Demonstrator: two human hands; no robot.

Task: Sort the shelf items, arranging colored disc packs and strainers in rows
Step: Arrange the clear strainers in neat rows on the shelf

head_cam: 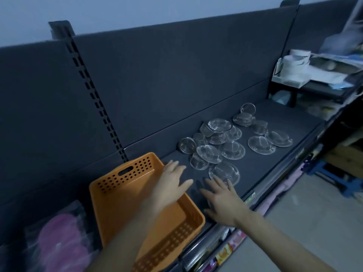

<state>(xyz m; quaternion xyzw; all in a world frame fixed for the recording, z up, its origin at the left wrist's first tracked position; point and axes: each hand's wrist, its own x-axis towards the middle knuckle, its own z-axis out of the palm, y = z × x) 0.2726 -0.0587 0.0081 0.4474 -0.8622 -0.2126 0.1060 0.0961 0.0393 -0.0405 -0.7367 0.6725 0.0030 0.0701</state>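
The right hand [222,201] is spread flat and low over the dark shelf [275,165], fingers straight and apart, its fingertips at the near rim of the nearest strainer [224,172]; it holds nothing, and I cannot tell whether the palm presses the shelf. The left hand [172,183] is just as open and empty, fingers fanned above the right wall of the orange basket [135,167]. The step looks to be starting a row of strainers, so the sound way is to pinch that closest one by its rim and lift it, not drag it, since the other strainers [216,134] behind lie overlapped and tipped in a loose heap and thin mesh would snag. Lay each flat along the front edge, evenly side by side. The pink disc packs [60,238] sit wrapped at the far left, beyond the basket, untouched
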